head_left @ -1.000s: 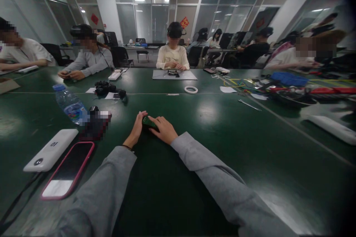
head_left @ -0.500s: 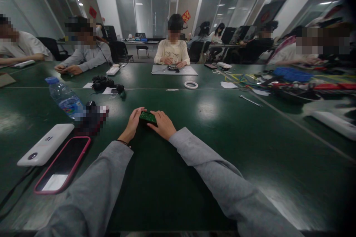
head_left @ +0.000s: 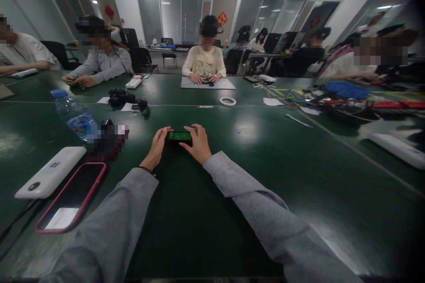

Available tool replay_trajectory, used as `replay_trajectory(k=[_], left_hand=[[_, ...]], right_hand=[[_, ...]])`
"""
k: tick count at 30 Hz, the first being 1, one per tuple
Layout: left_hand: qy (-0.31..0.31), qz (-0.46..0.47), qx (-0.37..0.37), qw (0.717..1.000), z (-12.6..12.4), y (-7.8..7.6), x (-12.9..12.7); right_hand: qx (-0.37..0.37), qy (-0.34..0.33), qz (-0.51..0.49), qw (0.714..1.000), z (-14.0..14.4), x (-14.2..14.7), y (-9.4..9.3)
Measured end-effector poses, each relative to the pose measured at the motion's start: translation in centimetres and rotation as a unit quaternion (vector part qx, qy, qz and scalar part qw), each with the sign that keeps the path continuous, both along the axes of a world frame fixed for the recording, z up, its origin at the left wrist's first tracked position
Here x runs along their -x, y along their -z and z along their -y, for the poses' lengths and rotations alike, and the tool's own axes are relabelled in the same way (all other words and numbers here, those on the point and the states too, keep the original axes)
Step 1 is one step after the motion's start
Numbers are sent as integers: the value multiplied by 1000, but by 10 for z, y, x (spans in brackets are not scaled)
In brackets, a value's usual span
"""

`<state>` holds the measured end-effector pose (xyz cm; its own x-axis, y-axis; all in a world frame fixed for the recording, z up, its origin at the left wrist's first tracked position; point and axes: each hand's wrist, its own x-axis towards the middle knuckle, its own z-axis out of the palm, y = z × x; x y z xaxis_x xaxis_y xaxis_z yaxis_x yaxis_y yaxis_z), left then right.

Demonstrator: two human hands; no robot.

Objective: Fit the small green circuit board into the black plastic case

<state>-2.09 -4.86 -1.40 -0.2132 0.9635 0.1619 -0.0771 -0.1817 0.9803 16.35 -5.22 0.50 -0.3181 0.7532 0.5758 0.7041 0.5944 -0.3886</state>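
Note:
A smartphone (head_left: 179,135), dark-edged and held lengthwise, shows a green screen with small light marks. My left hand (head_left: 160,143) grips its left end, fingers at the far edge and thumb hidden from sight. Around the right end is my right hand (head_left: 199,143), thumb along the near edge and index finger at the far corner, the other fingers slightly raised. Both forearms in grey sleeves rest over the green table (head_left: 199,221). Left of my hands lies another phone in a pink case (head_left: 71,196), beside a white device (head_left: 51,172) marked 01.
A tilted-looking water bottle (head_left: 73,115) stands at the left near black bundled items (head_left: 126,99). Ahead lie a white tape ring (head_left: 228,101) and a wrench (head_left: 299,120). Tangled cables and a blue item (head_left: 347,89) are at the right. Several people sit around the table.
The smartphone has turned from slanting to nearly level, with more of its screen showing. My right hand has shifted slightly right and its fingers have lifted. My left hand stays at the left end.

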Motion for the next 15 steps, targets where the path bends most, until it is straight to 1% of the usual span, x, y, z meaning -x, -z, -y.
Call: replay_trajectory(k=[2, 4, 6, 8, 11, 13, 15], left_hand=[[-3, -8, 0, 1000, 0, 0, -1], [-1, -22, 5, 1000, 0, 0, -1], [8, -27, 14, 1000, 1, 0, -1], [27, -25, 31, 999, 3, -3, -3], [72, -35, 53, 995, 8, -8, -5], [91, -51, 47, 993, 11, -11, -6], [98, -63, 31, 993, 12, -13, -7]], right_hand=[[-12, 20, -9, 1000, 2, 0, -2], [-11, 55, -33, 998, 0, -1, -1], [2, 92, -78, 993, -6, -4, 4], [30, 111, -143, 983, -16, -7, 11], [119, 82, -249, 958, -28, -10, 20], [167, 36, -294, 940, -30, -9, 21], [187, -27, -304, 934, -28, -7, 19]])
